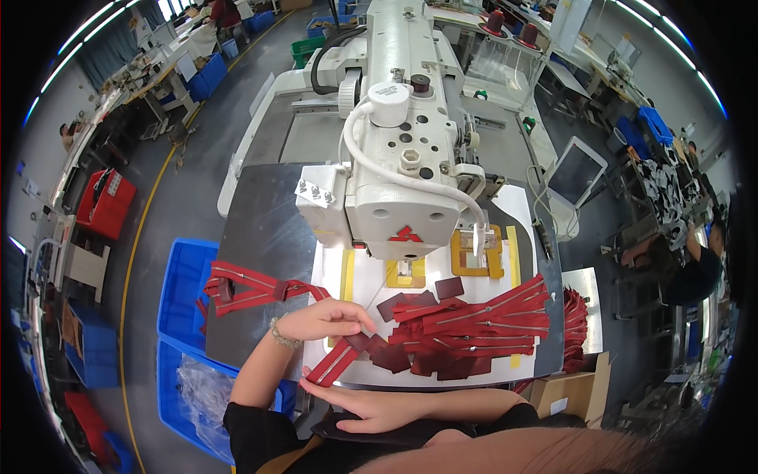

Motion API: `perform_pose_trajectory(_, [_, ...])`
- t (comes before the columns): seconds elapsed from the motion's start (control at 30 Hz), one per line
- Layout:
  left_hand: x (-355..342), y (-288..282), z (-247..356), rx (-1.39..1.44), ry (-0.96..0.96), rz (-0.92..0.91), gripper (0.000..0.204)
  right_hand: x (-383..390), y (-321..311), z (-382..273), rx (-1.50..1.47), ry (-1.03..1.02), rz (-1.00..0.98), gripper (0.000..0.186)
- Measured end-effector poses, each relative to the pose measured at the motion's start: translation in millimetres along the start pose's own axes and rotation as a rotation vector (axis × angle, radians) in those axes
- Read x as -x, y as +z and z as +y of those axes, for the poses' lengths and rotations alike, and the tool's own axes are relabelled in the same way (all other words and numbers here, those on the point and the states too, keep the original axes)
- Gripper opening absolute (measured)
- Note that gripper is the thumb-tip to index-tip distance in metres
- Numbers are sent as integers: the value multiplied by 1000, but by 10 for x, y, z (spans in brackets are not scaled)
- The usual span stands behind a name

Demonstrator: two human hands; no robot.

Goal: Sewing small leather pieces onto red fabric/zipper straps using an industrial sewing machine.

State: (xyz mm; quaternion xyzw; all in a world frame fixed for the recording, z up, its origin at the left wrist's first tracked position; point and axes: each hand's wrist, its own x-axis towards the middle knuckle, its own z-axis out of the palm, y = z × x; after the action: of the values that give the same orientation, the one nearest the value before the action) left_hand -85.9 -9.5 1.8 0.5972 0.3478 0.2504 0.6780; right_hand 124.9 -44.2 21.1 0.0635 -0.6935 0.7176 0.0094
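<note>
Left hand (324, 320) pinches 1 red zipper strip (335, 362); right hand (359, 401) lies open beneath; zipper pile (474, 328) remains unsewn beside the sewing machine (399, 158).

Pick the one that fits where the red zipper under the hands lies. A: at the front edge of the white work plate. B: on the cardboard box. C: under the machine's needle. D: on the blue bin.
A: the zipper lies at the near edge of the plate, between the left hand and right hand.
</note>
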Motion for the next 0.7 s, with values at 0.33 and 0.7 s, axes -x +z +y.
perform_pose_trajectory(0.33, [470,-290,-222,-292,-93,850,32,150,13,339,-79,148,-153,60])
perform_pose_trajectory(0.7, [183,257,-110,-1156,72,925,40,1225,-66,216,179,-30,697,35])
